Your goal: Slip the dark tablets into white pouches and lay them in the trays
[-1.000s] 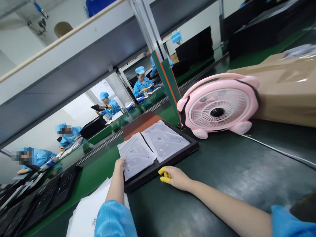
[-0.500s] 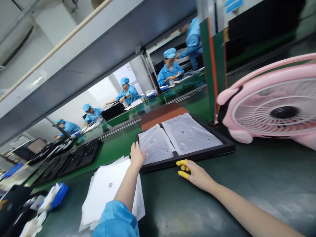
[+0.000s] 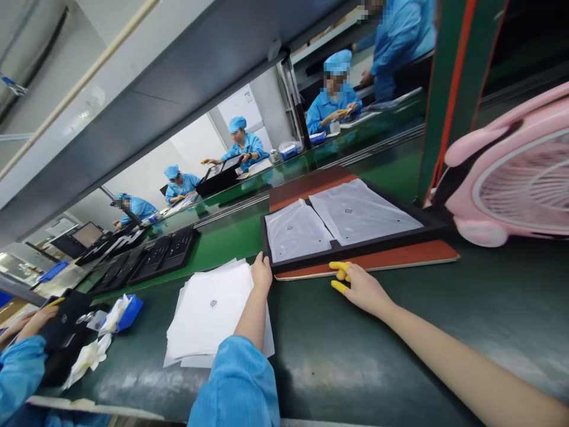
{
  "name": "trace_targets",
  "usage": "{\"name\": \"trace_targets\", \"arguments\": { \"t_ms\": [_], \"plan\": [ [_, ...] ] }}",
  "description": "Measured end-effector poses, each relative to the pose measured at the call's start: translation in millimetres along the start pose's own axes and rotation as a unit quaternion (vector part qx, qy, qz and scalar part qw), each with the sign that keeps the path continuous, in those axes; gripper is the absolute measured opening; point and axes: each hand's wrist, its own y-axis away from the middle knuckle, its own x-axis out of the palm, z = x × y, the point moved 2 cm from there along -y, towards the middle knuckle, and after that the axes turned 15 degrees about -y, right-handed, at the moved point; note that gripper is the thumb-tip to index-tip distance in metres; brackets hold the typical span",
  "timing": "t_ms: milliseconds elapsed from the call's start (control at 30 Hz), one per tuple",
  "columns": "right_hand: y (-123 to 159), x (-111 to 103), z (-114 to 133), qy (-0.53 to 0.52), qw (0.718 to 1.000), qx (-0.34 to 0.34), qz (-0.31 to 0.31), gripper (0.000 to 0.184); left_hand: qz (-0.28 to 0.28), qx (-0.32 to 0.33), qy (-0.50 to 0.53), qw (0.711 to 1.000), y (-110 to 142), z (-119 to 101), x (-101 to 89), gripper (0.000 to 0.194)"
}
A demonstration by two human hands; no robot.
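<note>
A black tray (image 3: 306,258) holds two flat items in translucent white bags, a smaller bag (image 3: 296,230) and a larger bag (image 3: 364,212). It sits slanted on a reddish-brown board (image 3: 400,255), whose near edge sticks out. My left hand (image 3: 261,273) is at the tray's near left corner, fingers extended and partly hidden; no firm grip shows. Beside it lies a stack of white sheets or bags (image 3: 213,314) with a small printed mark. My right hand (image 3: 362,289), wearing yellow finger cots, hovers by the board's near edge, thumb and fingers apart, holding nothing.
A pink fan (image 3: 524,178) stands at right by a green post (image 3: 453,95). Black trays (image 3: 155,258) line the green belt at left. Near a blue box (image 3: 130,311) a co-worker's hands (image 3: 35,323) show. More people in blue work across the line. A shelf (image 3: 169,89) hangs overhead.
The tray has shifted away on the board, baring the board's near edge. My left hand has slipped from the tray's side to its near corner. The view has turned left.
</note>
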Motion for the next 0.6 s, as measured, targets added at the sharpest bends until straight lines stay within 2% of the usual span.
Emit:
{"name": "trace_targets", "arguments": {
  "t_ms": [133, 233, 333, 400, 500, 600],
  "plan": [
    [2, 4, 9, 0.017, 0.999, -0.019, 0.044, 0.028, 0.01, 0.044, 0.023, 0.999, 11, 4, 11.5, 0.052],
    [-2, 5, 9, 0.023, 0.999, 0.004, 0.035, 0.024, 0.016, 0.054, 0.026, 0.998, 9, 1, 17.6, 0.054],
    [-5, 5, 6, 0.017, 0.999, 0.031, 0.022, 0.027, 0.031, 0.061, 0.029, 0.997, 1, 1, 14.8, 0.054],
    [-5, 2, 4, 0.007, 0.999, 0.047, 0.015, 0.028, 0.036, 0.069, 0.024, 0.997, 1, 7, 5.6, 0.059],
    [-3, -4, -1, -0.006, 0.998, 0.067, -0.006, 0.027, 0.034, 0.065, -0.047, 0.996, 14, 35, -13.7, 0.055],
    [3, -4, 1, -0.005, 0.998, 0.055, 0.0, 0.022, 0.036, 0.047, -0.151, 0.987, 31, 77, -24.6, 0.034]
  ]
}}
